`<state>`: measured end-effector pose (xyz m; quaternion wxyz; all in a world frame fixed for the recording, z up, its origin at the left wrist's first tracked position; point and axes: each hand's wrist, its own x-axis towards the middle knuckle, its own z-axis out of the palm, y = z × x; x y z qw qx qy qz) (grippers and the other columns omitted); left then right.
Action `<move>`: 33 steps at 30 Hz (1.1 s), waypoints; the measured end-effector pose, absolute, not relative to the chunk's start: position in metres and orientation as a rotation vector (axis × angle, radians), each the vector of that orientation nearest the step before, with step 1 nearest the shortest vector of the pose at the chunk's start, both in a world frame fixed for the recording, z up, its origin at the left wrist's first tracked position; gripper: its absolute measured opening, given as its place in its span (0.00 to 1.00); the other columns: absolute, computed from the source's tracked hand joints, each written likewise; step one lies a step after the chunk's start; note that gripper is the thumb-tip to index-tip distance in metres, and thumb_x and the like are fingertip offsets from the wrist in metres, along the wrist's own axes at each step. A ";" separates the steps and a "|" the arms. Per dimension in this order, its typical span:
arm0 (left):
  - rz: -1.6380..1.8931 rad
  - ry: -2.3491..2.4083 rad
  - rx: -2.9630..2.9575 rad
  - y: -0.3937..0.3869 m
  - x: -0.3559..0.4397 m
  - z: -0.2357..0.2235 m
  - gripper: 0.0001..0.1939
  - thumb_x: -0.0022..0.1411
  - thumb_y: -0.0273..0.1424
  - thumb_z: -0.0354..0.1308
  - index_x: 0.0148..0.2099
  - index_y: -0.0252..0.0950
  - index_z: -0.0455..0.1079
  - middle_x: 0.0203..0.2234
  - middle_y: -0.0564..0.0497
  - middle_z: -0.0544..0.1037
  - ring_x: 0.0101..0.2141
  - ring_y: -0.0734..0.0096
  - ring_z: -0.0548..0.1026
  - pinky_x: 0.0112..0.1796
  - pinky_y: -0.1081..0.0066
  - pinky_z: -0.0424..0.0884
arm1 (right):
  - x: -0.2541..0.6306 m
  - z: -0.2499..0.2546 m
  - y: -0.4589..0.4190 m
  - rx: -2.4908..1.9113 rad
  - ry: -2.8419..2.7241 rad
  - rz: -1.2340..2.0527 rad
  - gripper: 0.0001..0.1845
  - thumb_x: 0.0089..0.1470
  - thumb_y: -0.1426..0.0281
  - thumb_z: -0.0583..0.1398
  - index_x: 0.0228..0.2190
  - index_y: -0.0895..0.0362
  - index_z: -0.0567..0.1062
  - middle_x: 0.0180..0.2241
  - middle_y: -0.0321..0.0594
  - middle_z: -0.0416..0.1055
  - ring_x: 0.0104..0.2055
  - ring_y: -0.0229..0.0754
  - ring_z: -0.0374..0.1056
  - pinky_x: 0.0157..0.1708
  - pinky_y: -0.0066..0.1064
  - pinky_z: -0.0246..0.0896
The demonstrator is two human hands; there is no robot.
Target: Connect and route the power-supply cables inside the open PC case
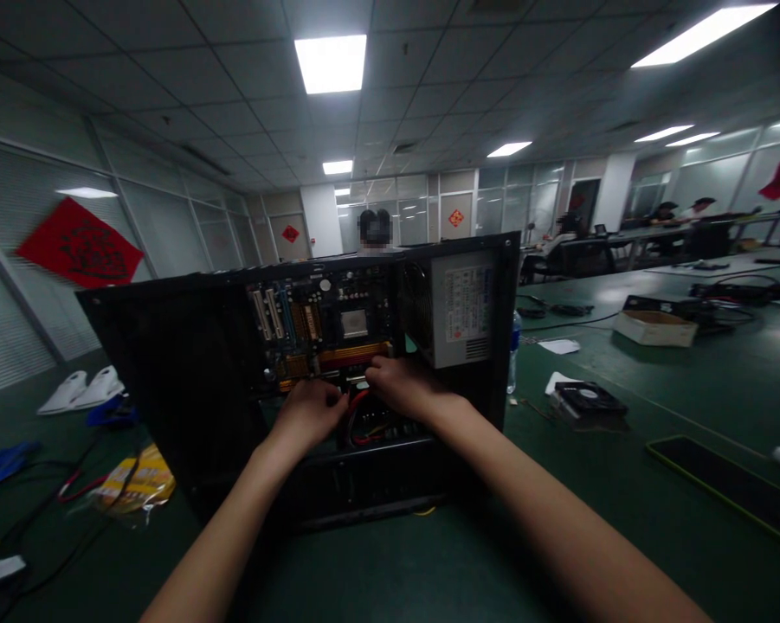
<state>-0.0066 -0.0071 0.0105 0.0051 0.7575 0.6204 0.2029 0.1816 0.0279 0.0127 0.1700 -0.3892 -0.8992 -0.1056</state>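
Note:
A black computer case [214, 493] stands open-sided on the green table in front of me. Inside it are a motherboard [377, 298], a bare processor [354, 324] and a grey power supply [466, 316] at the upper right. My left hand [308, 408] reaches in below the board's slots, its fingers drawn together; what lies between them is too hidden to name. Near the yellow-orange memory slots [354, 355], my right hand [396, 387] has curled fingers, their tips in the dark interior. Between the two hands runs a red cable [357, 407].
Right of the case are a water bottle [514, 350], a hard-drive-like black box [589, 400], a white carton [655, 329] and a dark mat [727, 480]. On the left lie white shoes [84, 391], a yellow packet [139, 480] and loose cables. Other people sit farther back.

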 end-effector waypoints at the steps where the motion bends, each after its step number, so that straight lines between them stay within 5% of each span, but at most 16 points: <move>1: 0.639 1.934 2.379 -0.006 -0.007 0.010 0.20 0.63 0.41 0.50 0.30 0.36 0.78 0.23 0.48 0.78 0.26 0.69 0.71 0.28 0.71 0.55 | 0.181 0.012 0.029 -1.108 -2.553 -0.297 0.10 0.61 0.72 0.53 0.38 0.58 0.75 0.40 0.44 0.71 0.36 0.41 0.69 0.29 0.29 0.54; 33: 0.717 1.879 2.386 -0.007 -0.010 0.010 0.17 0.64 0.36 0.50 0.34 0.35 0.79 0.29 0.45 0.81 0.31 0.66 0.76 0.30 0.70 0.60 | 0.173 -0.004 0.051 -0.861 -2.516 -0.248 0.03 0.56 0.74 0.59 0.35 0.60 0.70 0.39 0.42 0.67 0.36 0.38 0.66 0.32 0.28 0.55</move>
